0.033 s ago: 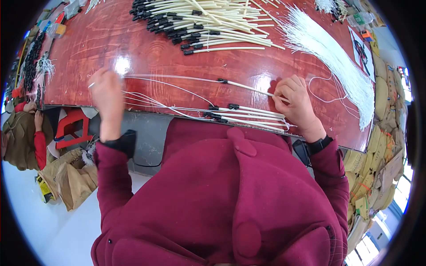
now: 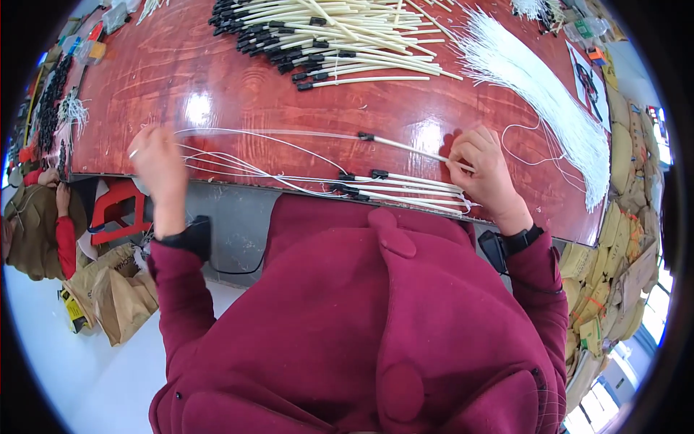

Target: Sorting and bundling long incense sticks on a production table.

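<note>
While the right hand (image 2: 480, 160) pinches the pale end of a slim cream tube (image 2: 412, 148) just above the front edge of the red wooden table (image 2: 253, 101), the left hand (image 2: 157, 165), slightly blurred, is curled closed on a thin white cord (image 2: 289, 133). This cord stretches nearly straight from the black end cap (image 2: 366, 136) of the tube to the left fist, well apart from the right hand. Between the hands and nearer the body, a few more capped tubes (image 2: 419, 185) lie side by side along the table edge, their loose cords (image 2: 242, 167) trailing left. Farther back sits a large pile of cream tubes (image 2: 361, 36), most black caps pointing left; to its right spreads a thick bundle of white cords (image 2: 538, 101). At far left, beside a red plastic stool (image 2: 116, 211), a co-worker's red sleeve (image 2: 66, 242) shows.
</note>
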{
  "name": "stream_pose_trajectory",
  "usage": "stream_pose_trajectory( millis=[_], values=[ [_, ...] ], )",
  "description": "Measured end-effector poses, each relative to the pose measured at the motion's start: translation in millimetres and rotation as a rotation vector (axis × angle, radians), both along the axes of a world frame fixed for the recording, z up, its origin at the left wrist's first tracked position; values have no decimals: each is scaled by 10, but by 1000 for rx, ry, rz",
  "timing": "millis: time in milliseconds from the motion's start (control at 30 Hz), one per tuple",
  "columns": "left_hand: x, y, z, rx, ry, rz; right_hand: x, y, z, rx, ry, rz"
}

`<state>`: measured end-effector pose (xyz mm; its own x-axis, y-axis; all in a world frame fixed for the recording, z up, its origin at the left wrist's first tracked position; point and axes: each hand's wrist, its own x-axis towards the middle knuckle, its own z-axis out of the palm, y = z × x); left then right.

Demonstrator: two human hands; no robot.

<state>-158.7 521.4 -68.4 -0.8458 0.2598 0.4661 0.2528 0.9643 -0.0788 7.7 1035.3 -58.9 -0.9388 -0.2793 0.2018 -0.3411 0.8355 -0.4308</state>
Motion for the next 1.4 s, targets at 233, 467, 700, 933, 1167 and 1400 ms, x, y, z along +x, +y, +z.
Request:
stream_pose_trajectory(
  millis=[233,467,700,933,1167,1400],
  values=[
    [371,545,328,271,-128,-193,249,101,217,-130,-159,-36],
    [775,2086,230,457,-807,-936,314,397,281,80,-3,-310],
    [584,2587,283,206,-772,-1201,654,568,30,169,25,-453],
    [649,4155,80,156,-380,-1432,702,422,49,111,-65,-442],
    [568,4621,-125,63,-567,-1498,904,392,40,8,-59,-464],
    [693,4389,-193,44,-626,-1589,943,460,-35,-28,-54,-475]
  ],
)
